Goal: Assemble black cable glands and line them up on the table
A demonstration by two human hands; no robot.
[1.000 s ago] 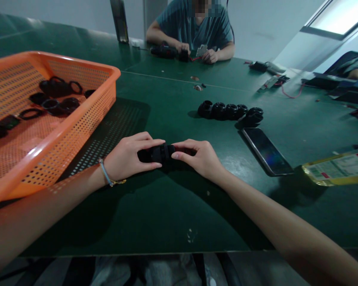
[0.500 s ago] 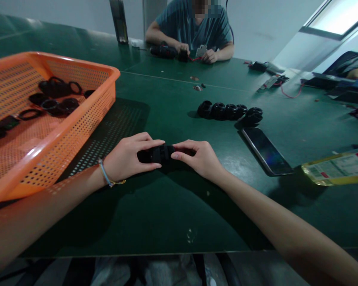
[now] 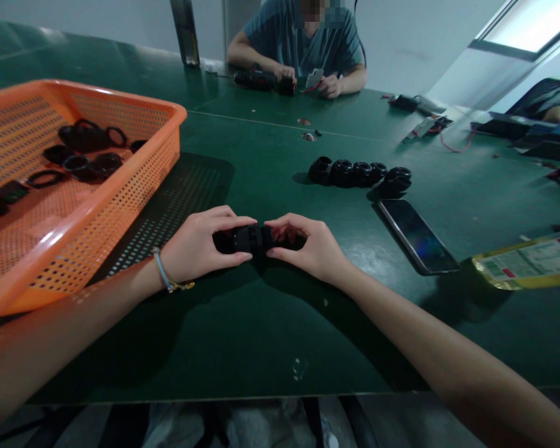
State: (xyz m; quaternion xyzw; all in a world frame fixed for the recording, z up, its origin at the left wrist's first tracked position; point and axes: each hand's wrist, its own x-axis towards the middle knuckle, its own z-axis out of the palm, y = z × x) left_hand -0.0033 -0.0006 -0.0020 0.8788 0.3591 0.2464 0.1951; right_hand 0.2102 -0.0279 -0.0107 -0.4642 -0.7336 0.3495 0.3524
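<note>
Black fitting [image 3: 252,239], one: low over table [image 3: 261,348], between hands. Left hand [image 3: 193,244]: fingers pinching it. Right hand [image 3: 313,249]: fingers curved about right end, grip unclear. Advisable: steady left hold, even right-hand pressure.

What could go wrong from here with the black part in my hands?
The black part is in the fingertips of the left hand, so it might slip onto the table. The left forearm runs close by the orange basket and could bump it. A sweep of the right hand might knock the phone.
</note>
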